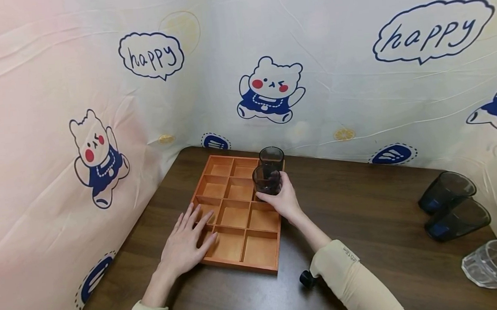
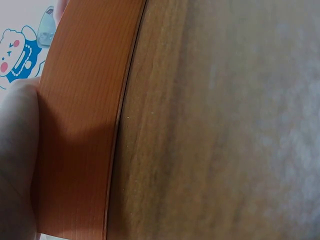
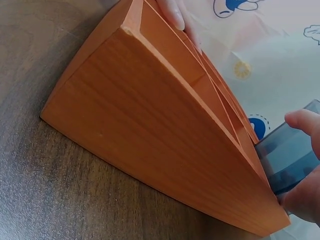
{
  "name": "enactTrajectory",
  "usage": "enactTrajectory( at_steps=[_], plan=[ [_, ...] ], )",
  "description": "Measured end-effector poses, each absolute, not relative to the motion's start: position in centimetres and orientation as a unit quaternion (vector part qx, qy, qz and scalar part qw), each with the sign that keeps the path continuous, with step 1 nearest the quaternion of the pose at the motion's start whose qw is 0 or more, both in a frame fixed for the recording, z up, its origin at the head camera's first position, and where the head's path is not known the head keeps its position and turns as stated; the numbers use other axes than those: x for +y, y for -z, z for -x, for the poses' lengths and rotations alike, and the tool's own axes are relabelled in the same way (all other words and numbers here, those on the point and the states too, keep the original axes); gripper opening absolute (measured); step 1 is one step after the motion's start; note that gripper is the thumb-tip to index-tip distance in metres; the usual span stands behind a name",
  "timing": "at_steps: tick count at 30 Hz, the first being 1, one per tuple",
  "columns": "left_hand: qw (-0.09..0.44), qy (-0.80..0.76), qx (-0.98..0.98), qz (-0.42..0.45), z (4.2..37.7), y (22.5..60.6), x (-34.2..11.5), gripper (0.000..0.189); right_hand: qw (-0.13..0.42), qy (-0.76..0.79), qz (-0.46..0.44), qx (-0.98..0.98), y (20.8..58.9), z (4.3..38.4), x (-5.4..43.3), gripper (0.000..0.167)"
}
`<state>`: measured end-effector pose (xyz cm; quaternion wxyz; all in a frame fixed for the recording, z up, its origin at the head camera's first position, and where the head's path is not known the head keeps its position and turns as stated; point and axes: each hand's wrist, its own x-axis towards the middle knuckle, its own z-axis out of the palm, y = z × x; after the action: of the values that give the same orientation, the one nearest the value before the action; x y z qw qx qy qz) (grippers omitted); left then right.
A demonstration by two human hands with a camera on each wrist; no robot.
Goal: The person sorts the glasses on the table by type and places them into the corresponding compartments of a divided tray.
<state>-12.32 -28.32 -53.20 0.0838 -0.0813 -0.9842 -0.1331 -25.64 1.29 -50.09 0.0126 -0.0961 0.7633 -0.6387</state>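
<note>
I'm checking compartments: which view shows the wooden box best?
The head view: it shows the wooden box from above, most compartments visible. Left wrist view shows only part of one outer wall; right wrist view, outer walls and some compartments.

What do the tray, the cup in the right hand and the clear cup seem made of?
Tray: wood or printed veneer, smooth orange-brown; grain lines run along its side.
Held cup: dark tinted glass or plastic, smooth; it is see-through, which settles neither.
Clear cup: probably glass, colourless and glossy; its wall catches bright highlights.
</note>
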Motion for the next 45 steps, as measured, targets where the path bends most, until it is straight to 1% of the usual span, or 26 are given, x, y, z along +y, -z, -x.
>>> enactTrajectory(
  at_steps=[11,19,34,41,43,45],
  plan=[
    [0.084,0.134,-0.984,0.082,12.4,53.3,-28.4,0.069,-0.001,0.598,0.096,0.796,50.4,25.9,1.1,0.078],
    [0.082,0.133,-0.984,0.081,12.5,53.3,-28.5,0.069,0.002,0.58,0.086,0.81,50.5,26.0,1.1,0.08],
    [0.079,0.133,-0.985,0.08,12.5,53.3,-28.4,0.069,-0.012,0.544,0.108,0.832,50.6,26.1,1.1,0.083],
    [0.081,0.133,-0.985,0.08,12.5,53.4,-28.4,0.069,-0.009,0.528,0.114,0.841,50.7,26.4,1.2,0.084],
    [0.081,0.133,-0.984,0.081,12.5,53.4,-28.4,0.069,-0.013,0.53,0.12,0.839,51.0,26.5,1.3,0.084],
    [0.081,0.134,-0.984,0.081,12.5,53.4,-28.4,0.069,-0.03,0.529,0.131,0.838,51.9,27.0,1.4,0.084]
  ],
)
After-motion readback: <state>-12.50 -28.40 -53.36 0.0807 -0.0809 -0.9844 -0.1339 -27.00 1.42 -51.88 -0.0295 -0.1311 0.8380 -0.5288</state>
